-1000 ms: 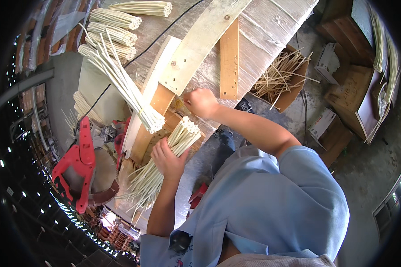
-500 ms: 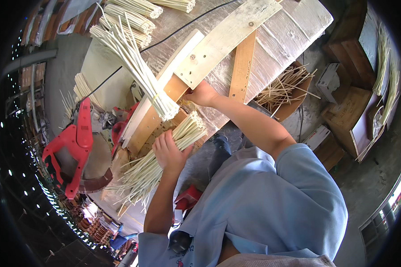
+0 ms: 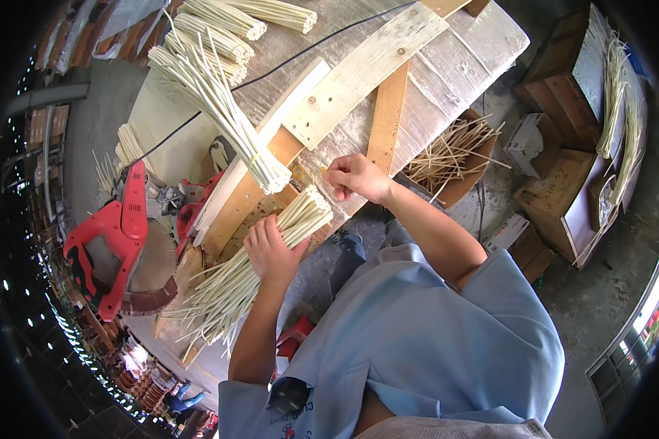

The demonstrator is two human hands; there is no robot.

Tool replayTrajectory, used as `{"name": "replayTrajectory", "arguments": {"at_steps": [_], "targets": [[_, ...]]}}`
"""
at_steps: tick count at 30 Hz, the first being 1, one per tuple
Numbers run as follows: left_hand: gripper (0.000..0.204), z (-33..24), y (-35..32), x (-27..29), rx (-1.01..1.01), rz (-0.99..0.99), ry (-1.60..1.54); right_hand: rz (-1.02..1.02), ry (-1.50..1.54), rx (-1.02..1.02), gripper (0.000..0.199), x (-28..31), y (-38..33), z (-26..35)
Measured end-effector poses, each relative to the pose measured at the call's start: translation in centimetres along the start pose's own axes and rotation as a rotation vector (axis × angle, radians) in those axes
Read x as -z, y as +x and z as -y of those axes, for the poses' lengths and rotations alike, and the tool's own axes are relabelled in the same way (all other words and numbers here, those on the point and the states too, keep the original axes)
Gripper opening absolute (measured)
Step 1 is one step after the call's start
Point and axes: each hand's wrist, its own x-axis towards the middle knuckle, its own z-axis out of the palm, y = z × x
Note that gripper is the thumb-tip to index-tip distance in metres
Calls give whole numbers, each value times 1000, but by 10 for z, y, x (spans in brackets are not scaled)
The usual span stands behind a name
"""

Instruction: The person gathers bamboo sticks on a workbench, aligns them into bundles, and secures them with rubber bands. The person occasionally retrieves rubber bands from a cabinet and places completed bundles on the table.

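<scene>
My left hand (image 3: 272,252) is closed over a loose bundle of thin pale sticks (image 3: 304,219) near the table's front edge. Its cut ends point away to the right, while the long ends fan out toward the lower left. Just past it, my right hand (image 3: 356,178) hovers with fingers curled in a pinch; whatever they hold is too small to make out. Small yellow loops, like rubber bands (image 3: 299,173), lie on the table beside those fingertips. A second bundle of sticks (image 3: 231,121), tied near its end, rests across the wooden fence (image 3: 289,99).
A red power saw (image 3: 128,227) with a round blade stands at the left. More tied bundles (image 3: 220,33) lie at the far side, where a black cable (image 3: 260,77) crosses the table. At the right are a box of stick offcuts (image 3: 454,157) and wooden cabinets (image 3: 556,175).
My right hand has drawn back from the fence toward me and to the right, fingers now curled. My left hand keeps its grip on the loose bundle. The whole view has shifted slightly.
</scene>
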Motion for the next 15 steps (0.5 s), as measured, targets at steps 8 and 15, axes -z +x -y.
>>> {"name": "replayTrajectory", "arguments": {"at_steps": [8, 15], "targets": [[76, 2, -1, 0, 19, 1, -2, 257, 453, -132, 32, 22, -28, -31], [76, 0, -1, 0, 14, 4, 2, 150, 281, -315, 67, -4, -51, -39]]}}
